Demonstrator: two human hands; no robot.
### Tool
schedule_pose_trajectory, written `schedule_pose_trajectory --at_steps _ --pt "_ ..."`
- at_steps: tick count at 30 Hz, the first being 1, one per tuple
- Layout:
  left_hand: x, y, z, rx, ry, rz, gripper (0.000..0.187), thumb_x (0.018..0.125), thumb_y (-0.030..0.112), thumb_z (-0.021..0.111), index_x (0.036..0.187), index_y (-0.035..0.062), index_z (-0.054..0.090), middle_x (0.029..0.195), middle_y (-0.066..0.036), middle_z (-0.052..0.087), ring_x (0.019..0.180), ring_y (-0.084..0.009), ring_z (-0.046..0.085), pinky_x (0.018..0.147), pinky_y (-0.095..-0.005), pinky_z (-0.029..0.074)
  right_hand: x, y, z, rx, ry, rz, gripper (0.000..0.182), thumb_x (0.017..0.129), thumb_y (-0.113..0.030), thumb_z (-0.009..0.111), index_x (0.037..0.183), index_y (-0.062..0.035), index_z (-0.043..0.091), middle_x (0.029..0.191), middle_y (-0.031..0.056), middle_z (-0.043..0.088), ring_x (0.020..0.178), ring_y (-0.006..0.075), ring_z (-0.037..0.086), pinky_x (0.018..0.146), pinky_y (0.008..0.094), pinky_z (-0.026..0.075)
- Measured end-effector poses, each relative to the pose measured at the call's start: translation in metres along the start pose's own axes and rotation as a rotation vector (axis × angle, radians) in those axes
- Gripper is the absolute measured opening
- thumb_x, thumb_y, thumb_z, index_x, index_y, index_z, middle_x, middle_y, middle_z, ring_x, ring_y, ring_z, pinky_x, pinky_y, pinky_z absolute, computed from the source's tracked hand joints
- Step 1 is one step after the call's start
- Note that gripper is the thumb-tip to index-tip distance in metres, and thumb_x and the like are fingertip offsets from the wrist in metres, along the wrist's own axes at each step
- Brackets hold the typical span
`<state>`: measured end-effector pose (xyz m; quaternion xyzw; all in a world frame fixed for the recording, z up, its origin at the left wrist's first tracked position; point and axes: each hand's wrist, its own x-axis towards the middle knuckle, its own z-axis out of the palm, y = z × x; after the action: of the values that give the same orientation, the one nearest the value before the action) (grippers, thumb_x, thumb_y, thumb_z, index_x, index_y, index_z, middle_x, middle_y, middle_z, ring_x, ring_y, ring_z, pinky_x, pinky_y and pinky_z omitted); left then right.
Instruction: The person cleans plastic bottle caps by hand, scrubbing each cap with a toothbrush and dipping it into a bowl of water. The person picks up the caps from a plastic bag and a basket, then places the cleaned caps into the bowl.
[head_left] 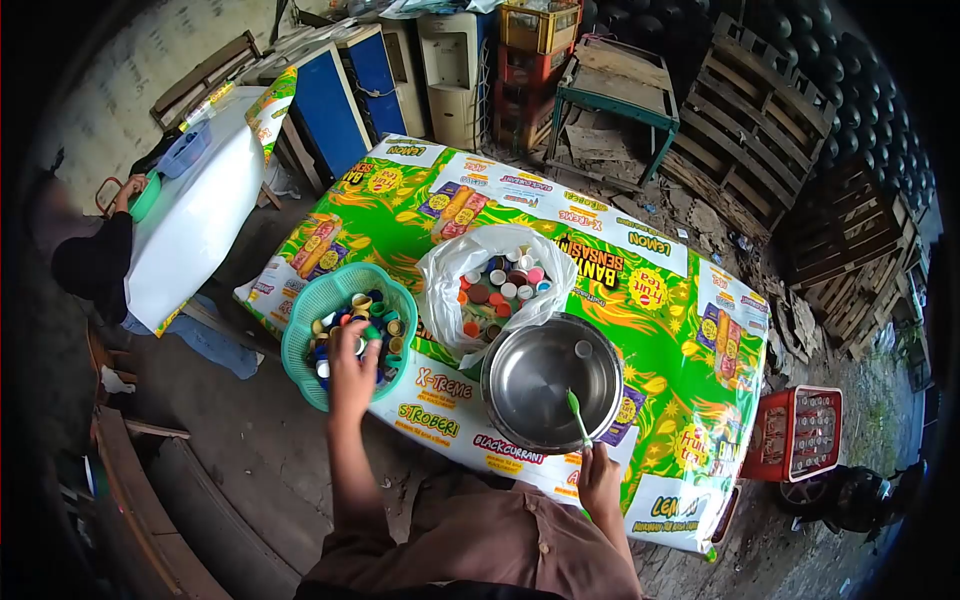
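Note:
My left hand (352, 375) is over a turquoise plastic basket (293, 345) of mixed bottle caps (394, 327). Its fingers are closed on a green bottle cap (372, 333). In my right hand (600, 478), at the table's near side, is a thin brush like a toothbrush (578, 415), its green head reaching over the rim of a steel bowl (520, 385). One pale cap (583, 349) lies inside this bowl, near its far wall. Between basket and bowl, a clear plastic bag (440, 270) stands open with several white, red, orange and brown caps (507, 290) in it.
A bright printed sheet covers the table (650, 400). At the left, another person (95, 250) works at a white-covered table (195, 240). Behind stand stacked crates (525, 65), a worn small table (620, 80) and wooden pallets (745, 120). A red crate (795, 430) is at right.

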<state>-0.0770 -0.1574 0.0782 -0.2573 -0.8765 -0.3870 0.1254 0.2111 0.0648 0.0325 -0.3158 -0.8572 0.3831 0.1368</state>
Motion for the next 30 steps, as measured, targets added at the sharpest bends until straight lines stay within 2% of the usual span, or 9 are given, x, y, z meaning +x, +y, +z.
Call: schedule_pose_trajectory --at_steps 3,5,8,10,13,16,20,26,30 --pt "0.011 -0.021 -0.018 0.128 0.013 -0.038 0.025 0.080 0.016 0.053 0.102 0.0044 0.048 0.098 -0.014 0.051 0.094 -0.0314 0.047 0.081 -0.0394 0.037 -0.002 0.006 0.008 0.021 -0.012 0.020 0.013 0.085 -0.012 0.046 0.077 -0.0029 0.042 0.051 0.0216 0.049 0.049 0.0401 0.051 0.042 0.0452 0.036" --pt "0.012 -0.026 -0.015 0.206 0.001 -0.115 0.051 0.080 0.018 0.055 0.123 0.0032 0.034 0.118 -0.020 0.043 0.109 -0.0347 0.040 0.092 -0.0395 0.032 -0.003 0.007 0.011 0.051 -0.007 0.039 0.013 0.084 -0.012 0.047 0.077 -0.0030 0.042 0.051 0.0214 0.049 0.049 0.0402 0.051 0.042 0.0456 0.036" --pt "0.007 0.001 0.012 0.116 -0.038 -0.051 0.064 0.080 0.019 0.056 0.131 0.0030 0.021 0.129 -0.022 0.033 0.118 -0.0351 0.032 0.097 -0.0399 0.027 0.001 0.003 0.008 0.057 -0.013 0.025 0.012 0.084 -0.013 0.048 0.079 -0.0036 0.043 0.053 0.0217 0.050 0.051 0.0412 0.050 0.044 0.0468 0.036" --pt "-0.002 0.025 0.053 -0.128 -0.167 0.056 0.054 0.079 0.015 0.057 0.125 0.0020 0.032 0.126 -0.020 0.036 0.115 -0.0340 0.036 0.096 -0.0399 0.029 0.001 0.004 0.009 0.081 0.008 0.015 0.011 0.084 -0.013 0.048 0.080 -0.0038 0.043 0.054 0.0219 0.050 0.052 0.0415 0.050 0.044 0.0469 0.037" --pt "-0.012 0.081 0.115 -0.267 -0.350 0.235 0.028 0.072 0.009 0.061 0.099 0.0065 0.056 0.095 -0.013 0.053 0.093 -0.0295 0.049 0.083 -0.0357 0.038 0.000 0.002 0.004 0.082 0.043 -0.017 0.012 0.084 -0.013 0.049 0.081 -0.0032 0.043 0.054 0.0224 0.050 0.051 0.0411 0.051 0.044 0.0465 0.037" --pt "-0.021 0.107 0.181 -0.289 -0.439 0.362 0.022 0.069 0.009 0.062 0.090 0.0098 0.057 0.084 -0.008 0.051 0.080 -0.0265 0.052 0.069 -0.0377 0.043 -0.006 -0.002 -0.006 0.033 0.051 0.017 0.012 0.084 -0.012 0.048 0.082 -0.0023 0.042 0.054 0.0221 0.051 0.051 0.0405 0.051 0.043 0.0462 0.037" --pt "-0.025 0.123 0.232 -0.104 -0.430 0.403 0.017 0.069 0.013 0.063 0.084 0.0117 0.056 0.081 -0.006 0.049 0.081 -0.0247 0.050 0.069 -0.0359 0.042 -0.017 0.006 -0.011 0.063 0.137 0.049 0.012 0.085 -0.013 0.047 0.080 -0.0021 0.042 0.055 0.0231 0.050 0.053 0.0413 0.051 0.044 0.0460 0.037" --pt "-0.026 0.124 0.241 0.000 -0.443 0.469 0.004 0.070 0.011 0.061 0.070 0.0111 0.056 0.081 -0.003 0.048 0.083 -0.0225 0.047 0.071 -0.0362 0.040 -0.024 0.016 -0.019 0.043 0.203 0.131 0.012 0.085 -0.012 0.046 0.079 -0.0026 0.043 0.055 0.0227 0.050 0.053 0.0409 0.051 0.044 0.0454 0.037" --pt "-0.036 0.120 0.232 0.006 -0.466 0.512 0.003 0.069 0.011 0.060 0.070 0.0113 0.057 0.080 -0.002 0.049 0.082 -0.0221 0.047 0.071 -0.0363 0.039 -0.025 0.016 -0.021 0.039 0.203 0.147 0.013 0.085 -0.013 0.046 0.078 -0.0025 0.042 0.054 0.0219 0.049 0.052 0.0402 0.051 0.044 0.0451 0.036"
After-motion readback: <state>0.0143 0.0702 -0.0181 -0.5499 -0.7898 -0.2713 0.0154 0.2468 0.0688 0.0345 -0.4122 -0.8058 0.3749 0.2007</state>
